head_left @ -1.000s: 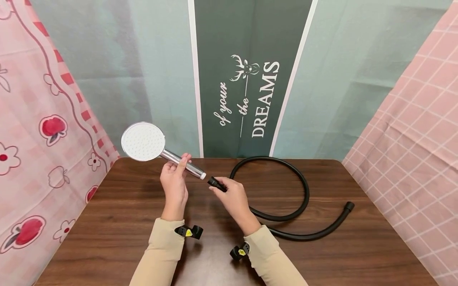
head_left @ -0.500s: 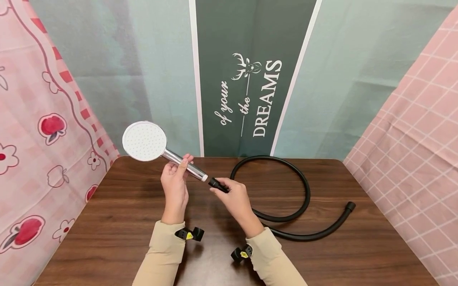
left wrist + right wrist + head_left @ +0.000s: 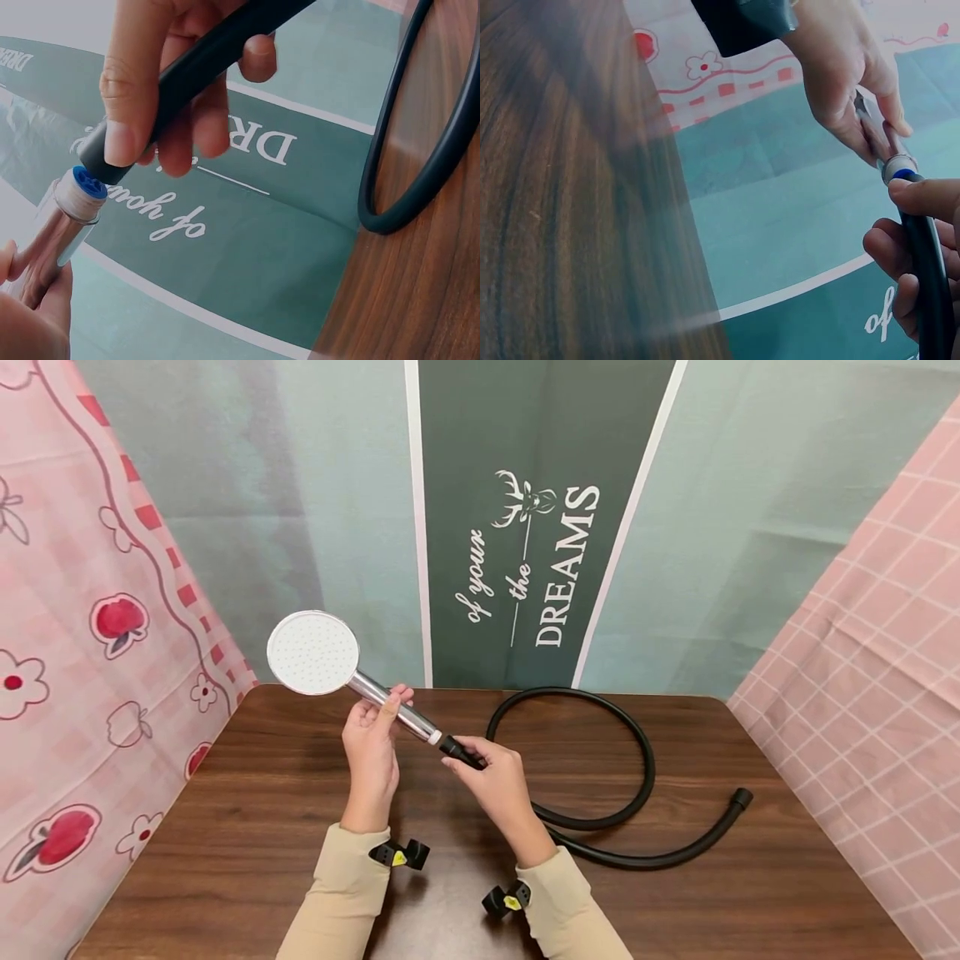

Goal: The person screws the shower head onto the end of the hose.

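My left hand (image 3: 372, 752) grips the chrome handle of a shower head (image 3: 313, 653), whose round white face is tilted toward me above the table. The handle ends in a white threaded tip with a blue insert (image 3: 89, 182), seen in the left wrist view. My right hand (image 3: 495, 785) pinches the black end fitting (image 3: 454, 747) of a shower hose (image 3: 647, 777) between thumb and fingers. The fitting's mouth is right at the threaded tip, roughly in line with it, and the blue insert still shows between them. The rest of the hose lies looped on the table.
The hose's other end (image 3: 742, 797) lies at the right of the brown wooden table (image 3: 247, 860). A green printed cloth (image 3: 517, 410) hangs behind, with pink cloths at both sides. Small black wrist cameras sit on both cuffs.
The gap between the shower head's threaded tip and the hose fitting has narrowed. Everything in the head view has shifted slightly rightward. Both grips stay the same.
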{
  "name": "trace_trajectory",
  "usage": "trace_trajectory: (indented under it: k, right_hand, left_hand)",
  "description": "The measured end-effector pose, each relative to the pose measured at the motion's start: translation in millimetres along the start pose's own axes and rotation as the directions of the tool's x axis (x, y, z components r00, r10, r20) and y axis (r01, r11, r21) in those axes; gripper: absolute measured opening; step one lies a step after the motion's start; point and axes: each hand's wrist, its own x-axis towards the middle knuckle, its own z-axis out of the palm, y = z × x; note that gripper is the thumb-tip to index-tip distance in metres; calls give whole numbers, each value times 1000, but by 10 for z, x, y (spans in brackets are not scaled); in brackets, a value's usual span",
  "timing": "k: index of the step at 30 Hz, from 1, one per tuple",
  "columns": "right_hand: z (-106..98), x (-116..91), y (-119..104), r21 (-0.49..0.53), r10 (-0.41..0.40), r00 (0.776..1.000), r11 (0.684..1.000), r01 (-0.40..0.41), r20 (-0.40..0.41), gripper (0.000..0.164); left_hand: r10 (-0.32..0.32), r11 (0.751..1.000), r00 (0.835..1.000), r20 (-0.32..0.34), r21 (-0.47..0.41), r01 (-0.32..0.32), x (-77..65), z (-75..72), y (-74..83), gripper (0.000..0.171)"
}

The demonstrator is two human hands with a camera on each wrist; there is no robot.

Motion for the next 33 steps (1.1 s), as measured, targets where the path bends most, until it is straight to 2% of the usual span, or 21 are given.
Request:
trace_trajectory:
  k: [6, 10, 19, 26, 33]
  right_hand:
    - [5, -22, -4, 22, 25, 1000, 999, -25, 0, 27]
    - [34, -20, 15, 32, 22, 1000, 999, -22, 7, 27]
    - [33, -4, 14, 30, 13, 1000, 999, -13, 4, 27]
    - [22, -10, 22, 34, 22, 1000, 999, -22, 0, 26]
    - [11, -17, 15, 40, 26, 1000, 999, -26, 3, 27]
  left_hand:
    - [13, 1000, 999, 31, -13, -13, -45, 12, 6, 21]
    - [18, 1000, 999, 41, -3, -18, -54, 22, 15, 16]
    - [23, 1000, 999, 43, -7, -22, -48, 40, 15, 22]
    - [8, 1000, 999, 38, -3, -8, -55, 48, 5, 14]
    - [-2, 1000, 999, 47, 6, 2, -62, 37, 2, 17]
